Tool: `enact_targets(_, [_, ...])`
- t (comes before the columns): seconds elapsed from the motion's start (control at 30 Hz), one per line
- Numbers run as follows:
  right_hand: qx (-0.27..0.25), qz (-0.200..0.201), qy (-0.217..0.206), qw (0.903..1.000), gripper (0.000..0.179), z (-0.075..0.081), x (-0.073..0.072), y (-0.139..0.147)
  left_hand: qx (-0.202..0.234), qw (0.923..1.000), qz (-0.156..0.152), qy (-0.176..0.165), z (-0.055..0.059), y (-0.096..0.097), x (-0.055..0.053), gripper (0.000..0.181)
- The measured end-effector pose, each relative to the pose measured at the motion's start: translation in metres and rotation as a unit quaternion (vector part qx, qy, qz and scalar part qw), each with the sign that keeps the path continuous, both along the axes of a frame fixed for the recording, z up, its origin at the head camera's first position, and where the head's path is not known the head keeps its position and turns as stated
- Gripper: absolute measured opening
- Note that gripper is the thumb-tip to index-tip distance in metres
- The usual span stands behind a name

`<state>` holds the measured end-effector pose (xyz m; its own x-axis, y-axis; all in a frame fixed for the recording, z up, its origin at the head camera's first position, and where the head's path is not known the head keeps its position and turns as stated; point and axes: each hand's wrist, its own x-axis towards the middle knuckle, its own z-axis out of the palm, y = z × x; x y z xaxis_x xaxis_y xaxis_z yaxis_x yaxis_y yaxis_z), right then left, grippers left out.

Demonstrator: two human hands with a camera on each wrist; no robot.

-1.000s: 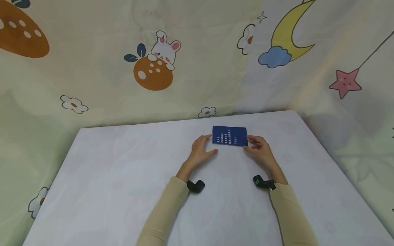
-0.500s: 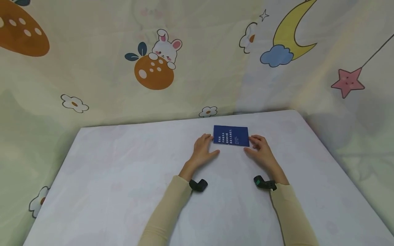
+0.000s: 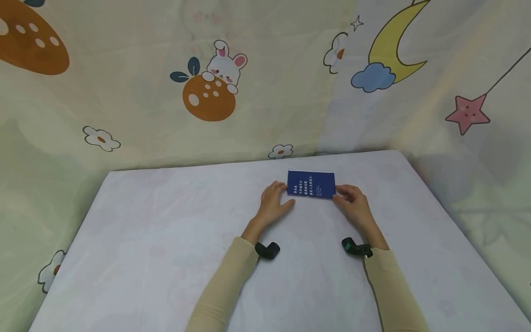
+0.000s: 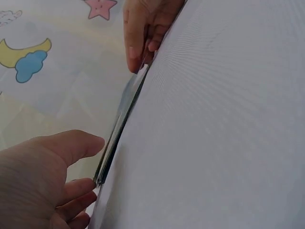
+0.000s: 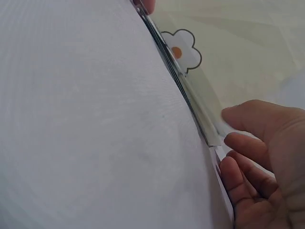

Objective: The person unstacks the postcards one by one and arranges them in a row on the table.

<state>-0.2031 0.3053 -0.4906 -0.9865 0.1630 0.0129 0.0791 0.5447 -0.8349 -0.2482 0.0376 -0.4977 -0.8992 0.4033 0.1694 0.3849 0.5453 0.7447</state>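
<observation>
A dark blue booklet point(image 3: 311, 184) with white writing lies flat near the table's back edge. Edge-on in the left wrist view, the booklet point(image 4: 121, 121) appears as a thin stack of layers. My left hand point(image 3: 271, 203) is at its left end, fingertips right at the edge and thumb spread away below. At the other end is my right hand point(image 3: 352, 203), its thumb tip by the near right corner and its index finger along the right edge. In the right wrist view, the blurred right thumb point(image 5: 243, 117) hovers over the booklet's end, apart from the fingers.
A white-covered table point(image 3: 166, 240) spreads under both arms. Behind it hangs a pale curtain point(image 3: 137, 83) printed with a rabbit, moon, star and flowers. Each wrist wears a small black camera, one by the left sleeve point(image 3: 267, 250) and one by the right sleeve point(image 3: 356, 247).
The booklet and left hand shifted slightly right during the first half second. Since then, my right thumb has come in to the booklet's near right corner; the left hand has barely moved.
</observation>
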Motion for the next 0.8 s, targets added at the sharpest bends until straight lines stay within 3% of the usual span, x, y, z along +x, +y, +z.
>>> enact_targets(0.3, [-0.04, -0.047, -0.018, 0.9979, 0.046, 0.0038, 0.0038, -0.0019, 0.067, 0.9975, 0.012, -0.018, -0.0027, -0.0004, -0.0006, 0.038])
enact_targets(0.53, [-0.12, -0.075, 0.017, 0.9897, 0.041, 0.0043, -0.0003, -0.0042, 0.095, 0.9953, 0.021, 0.002, -0.0028, -0.0011, -0.0012, 0.033])
enact_targets(0.8, [-0.158, -0.069, 0.023, 0.9849, 0.04, 0.0051, -0.001, -0.0076, 0.129, 0.991, 0.032, 0.013, -0.0057, -0.0013, -0.0038, 0.035])
